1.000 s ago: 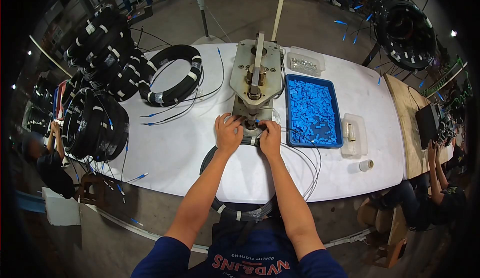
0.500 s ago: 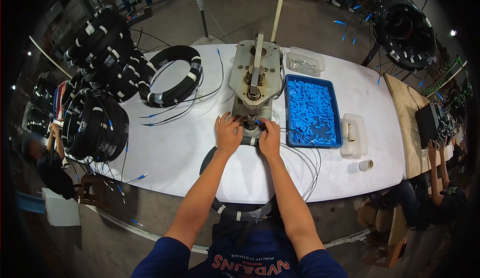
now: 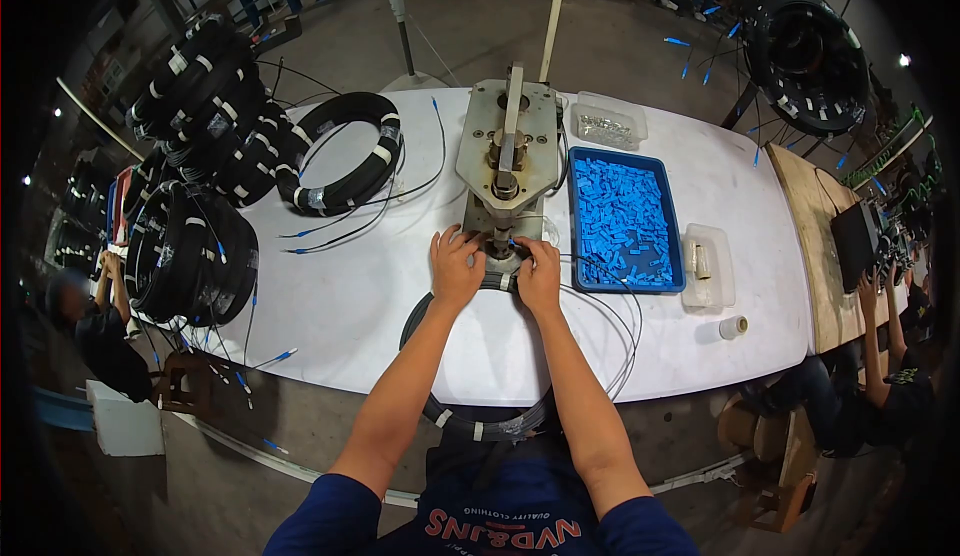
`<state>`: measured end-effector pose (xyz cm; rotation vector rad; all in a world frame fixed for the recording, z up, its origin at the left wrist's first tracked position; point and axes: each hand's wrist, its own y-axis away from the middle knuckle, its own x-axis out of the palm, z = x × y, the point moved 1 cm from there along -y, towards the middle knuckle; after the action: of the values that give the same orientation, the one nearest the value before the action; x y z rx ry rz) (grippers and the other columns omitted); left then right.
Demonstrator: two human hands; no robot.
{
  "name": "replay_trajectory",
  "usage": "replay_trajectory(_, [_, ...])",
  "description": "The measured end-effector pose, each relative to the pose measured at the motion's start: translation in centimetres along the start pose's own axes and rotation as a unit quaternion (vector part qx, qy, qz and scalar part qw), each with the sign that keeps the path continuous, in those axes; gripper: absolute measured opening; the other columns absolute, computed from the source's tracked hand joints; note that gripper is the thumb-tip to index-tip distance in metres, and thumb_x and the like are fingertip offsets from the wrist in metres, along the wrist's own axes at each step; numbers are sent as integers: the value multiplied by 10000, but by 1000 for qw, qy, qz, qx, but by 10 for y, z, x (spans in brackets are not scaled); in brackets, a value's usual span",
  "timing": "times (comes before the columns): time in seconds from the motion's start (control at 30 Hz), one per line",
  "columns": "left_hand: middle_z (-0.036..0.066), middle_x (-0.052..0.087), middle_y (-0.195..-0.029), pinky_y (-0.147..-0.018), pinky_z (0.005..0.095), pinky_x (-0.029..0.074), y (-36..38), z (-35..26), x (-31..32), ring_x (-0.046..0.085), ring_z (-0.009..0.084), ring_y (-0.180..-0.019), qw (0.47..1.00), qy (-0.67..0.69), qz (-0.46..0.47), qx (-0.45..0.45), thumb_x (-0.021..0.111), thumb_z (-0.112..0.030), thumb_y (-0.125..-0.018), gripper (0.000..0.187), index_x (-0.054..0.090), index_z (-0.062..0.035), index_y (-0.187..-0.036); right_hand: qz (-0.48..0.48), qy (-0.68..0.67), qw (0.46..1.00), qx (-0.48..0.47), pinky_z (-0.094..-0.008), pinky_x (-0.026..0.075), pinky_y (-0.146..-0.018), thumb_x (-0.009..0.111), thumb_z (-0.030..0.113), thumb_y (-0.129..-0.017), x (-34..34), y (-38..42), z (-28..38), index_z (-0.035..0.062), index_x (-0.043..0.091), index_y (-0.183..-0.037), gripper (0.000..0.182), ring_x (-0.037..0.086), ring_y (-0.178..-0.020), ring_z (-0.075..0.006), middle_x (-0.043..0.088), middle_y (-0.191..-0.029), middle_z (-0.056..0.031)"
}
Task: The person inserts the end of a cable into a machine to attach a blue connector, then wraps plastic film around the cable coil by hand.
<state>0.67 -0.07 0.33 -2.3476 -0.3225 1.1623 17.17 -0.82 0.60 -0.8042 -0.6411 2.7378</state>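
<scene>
My left hand (image 3: pixel 455 267) and my right hand (image 3: pixel 541 273) rest side by side at the front end of a grey metal press (image 3: pixel 508 161) on the white table (image 3: pixel 350 296). Their fingertips pinch a thin cable end with a small blue connector (image 3: pixel 514 245) at the press's die. What each finger grips is partly hidden. A black cable coil (image 3: pixel 470 418) lies under my forearms and hangs over the table's front edge. Thin grey cable loops (image 3: pixel 615 331) trail to the right of my right hand.
A blue tray (image 3: pixel 628 281) of blue connectors sits right of the press, with clear plastic boxes (image 3: pixel 708 268) and a tape roll (image 3: pixel 732 327) nearby. Taped black coils (image 3: pixel 345 151) pile up at the left. Other people work at the far left (image 3: pixel 95 321) and right (image 3: pixel 885 346).
My hands have hardly moved; the fingers shifted slightly at the press's front. The view drifted a little.
</scene>
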Motion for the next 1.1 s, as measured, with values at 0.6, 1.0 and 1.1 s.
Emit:
replay_trajectory(0.6, [14, 711, -1017, -1071, 521, 311, -5, 0, -1, 544, 281, -1140, 1000, 28, -8, -3, 663, -197, -870, 178, 749, -133, -1011, -14, 2, 1000, 5, -393, 440, -848, 633, 116, -890, 2, -1, 0, 51, 684, -1065, 193, 549, -905, -306, 622, -910, -122])
replay_trajectory(1.0, [124, 717, -962, -819, 322, 486, -7, -2, -4, 651, 228, -880, 972, 229, 31, -32, 655, -98, -895, 133, 723, -20, -978, -68, -11, 998, 15, -385, 454, -764, 649, 113, -893, -3, 6, 7, 32, 713, -965, 127, 549, -836, -286, 616, -852, -115])
replay_trajectory(1.1, [77, 713, -934, -819, 282, 480, -1, 5, -7, 628, 133, -853, 951, 279, 100, -92, 673, -135, -915, 164, 715, 2, -995, -52, -8, 998, 25, -420, 445, -752, 637, 141, -895, -5, 14, 9, 44, 702, -933, 122, 531, -827, -323, 608, -836, -128])
